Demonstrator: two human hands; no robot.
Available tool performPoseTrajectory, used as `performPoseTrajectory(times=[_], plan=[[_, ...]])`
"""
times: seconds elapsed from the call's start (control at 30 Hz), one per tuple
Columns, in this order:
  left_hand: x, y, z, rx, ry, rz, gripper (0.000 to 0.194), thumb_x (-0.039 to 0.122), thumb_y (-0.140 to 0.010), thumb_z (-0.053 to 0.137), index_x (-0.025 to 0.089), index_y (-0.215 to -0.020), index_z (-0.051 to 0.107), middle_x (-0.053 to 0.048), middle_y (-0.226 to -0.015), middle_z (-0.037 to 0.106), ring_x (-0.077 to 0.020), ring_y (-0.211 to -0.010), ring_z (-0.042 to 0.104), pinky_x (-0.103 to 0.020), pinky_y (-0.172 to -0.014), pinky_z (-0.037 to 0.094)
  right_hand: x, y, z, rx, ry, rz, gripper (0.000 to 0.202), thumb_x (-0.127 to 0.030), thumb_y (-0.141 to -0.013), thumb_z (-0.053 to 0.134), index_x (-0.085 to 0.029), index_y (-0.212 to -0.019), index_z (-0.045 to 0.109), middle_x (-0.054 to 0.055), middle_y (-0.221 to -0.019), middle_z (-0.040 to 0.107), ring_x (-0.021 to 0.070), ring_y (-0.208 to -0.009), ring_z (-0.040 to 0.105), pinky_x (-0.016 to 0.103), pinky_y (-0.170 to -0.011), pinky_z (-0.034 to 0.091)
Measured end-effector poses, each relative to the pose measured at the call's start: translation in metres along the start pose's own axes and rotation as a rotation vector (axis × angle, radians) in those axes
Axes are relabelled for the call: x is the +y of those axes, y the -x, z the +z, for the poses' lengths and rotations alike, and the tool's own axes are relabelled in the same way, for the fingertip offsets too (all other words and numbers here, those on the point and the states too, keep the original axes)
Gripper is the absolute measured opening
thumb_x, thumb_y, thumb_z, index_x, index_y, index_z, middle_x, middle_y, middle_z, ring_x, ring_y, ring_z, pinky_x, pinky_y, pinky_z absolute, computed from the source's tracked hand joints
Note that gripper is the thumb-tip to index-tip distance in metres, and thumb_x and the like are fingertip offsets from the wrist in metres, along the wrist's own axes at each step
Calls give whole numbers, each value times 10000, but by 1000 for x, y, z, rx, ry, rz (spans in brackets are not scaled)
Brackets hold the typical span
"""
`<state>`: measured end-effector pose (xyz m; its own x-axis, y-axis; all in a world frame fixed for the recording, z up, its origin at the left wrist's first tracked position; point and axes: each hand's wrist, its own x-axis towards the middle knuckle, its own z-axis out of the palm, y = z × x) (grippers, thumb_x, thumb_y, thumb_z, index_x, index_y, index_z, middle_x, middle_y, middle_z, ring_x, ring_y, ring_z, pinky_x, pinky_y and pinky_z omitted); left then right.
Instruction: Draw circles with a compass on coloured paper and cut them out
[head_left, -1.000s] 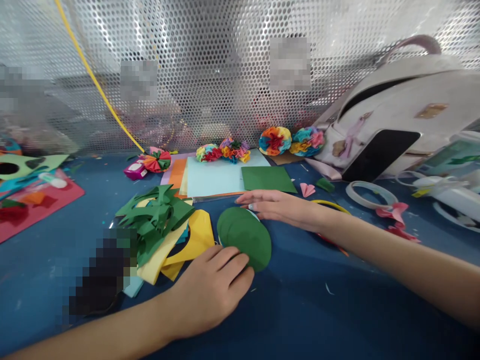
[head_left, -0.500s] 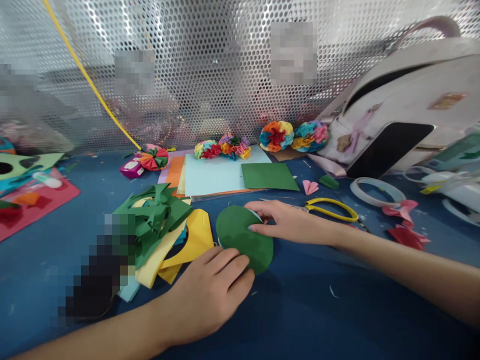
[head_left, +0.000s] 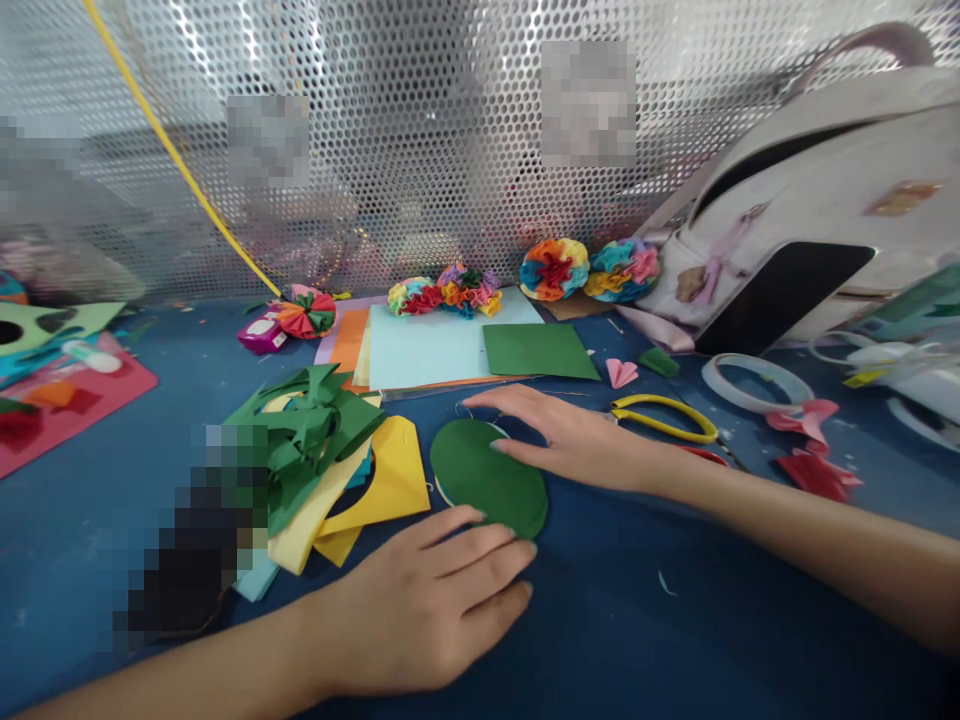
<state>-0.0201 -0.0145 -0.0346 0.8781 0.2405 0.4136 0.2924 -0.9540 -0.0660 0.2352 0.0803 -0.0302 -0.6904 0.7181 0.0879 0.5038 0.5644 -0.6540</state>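
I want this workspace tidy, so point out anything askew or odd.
The stack of paper discs is slightly uneven: a pale edge shows beneath the green top at lower left. The green scraps lie tangled in a heap. The backpack gapes open, with the phone tilted against it.

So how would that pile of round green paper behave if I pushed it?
The round green paper looks thin, so it's probably light and bends easily. Paler edges peek out beneath it, so the layers may slide apart. Lying flat, it's unlikely to tip or roll.
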Motion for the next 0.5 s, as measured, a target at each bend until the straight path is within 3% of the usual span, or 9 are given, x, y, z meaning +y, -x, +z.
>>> performPoseTrajectory(times=[0.2,0.37,0.5], plan=[[0,1,1,-138,3,-108,391,338,-1089,482,130,-1376,646,-109,-1522,632,-257,-1408,566,-442,-1189,469,-6,-1,0,-30,-21,-35,460,-315,-1060,443,-261,-1511,515,79,-1547,590,251,-1441,546,481,-1234,420],[0,1,3,-147,-12,-183,441,313,-1094,451,80,-1440,594,-124,-1516,637,-278,-1392,586,-453,-1185,488,-6,-3,1,-17,-6,-23,429,-280,-1021,499,-289,-1445,565,75,-1484,637,266,-1368,608,481,-1174,484],[1,1,3,-121,25,-206,379,263,-1086,438,138,-1379,643,-125,-1450,681,-301,-1337,635,-482,-1114,548,-6,-4,2,11,-8,-35,416,-262,-999,515,-287,-1407,587,82,-1443,660,271,-1330,630,496,-1157,497]])
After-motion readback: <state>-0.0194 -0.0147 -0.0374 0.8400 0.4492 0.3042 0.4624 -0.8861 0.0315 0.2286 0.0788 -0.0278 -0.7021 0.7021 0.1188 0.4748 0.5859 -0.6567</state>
